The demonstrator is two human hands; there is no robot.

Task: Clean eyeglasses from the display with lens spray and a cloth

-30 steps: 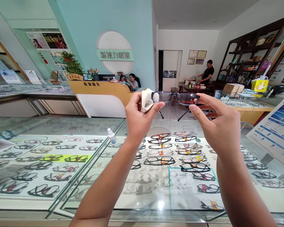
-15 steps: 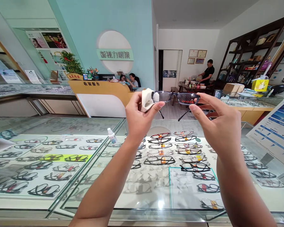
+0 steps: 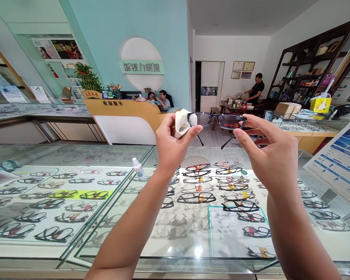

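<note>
A pair of dark-framed eyeglasses (image 3: 214, 116) is held up in front of me, with red lettering on the right-hand lens and both temples unfolded. My left hand (image 3: 175, 136) is closed around a pale cloth (image 3: 182, 121), its thumb at the lower edge of the left-hand lens. Part of the cloth shows behind that lens. My right hand (image 3: 265, 144) pinches the other end of the frame between thumb and fingers. Both hands are raised above the glass display case (image 3: 189, 249).
Many eyeglasses lie in rows inside the case. On its glass top stands a small white bottle (image 3: 138, 168). A printed sign (image 3: 338, 163) leans at the right. Beyond are a cashier counter (image 3: 122, 124) with two people behind it, and another person (image 3: 255, 89) by a table.
The eyeglasses have shifted very slightly, and the lettering on the lens now looks clearer. Both hands keep the same hold.
</note>
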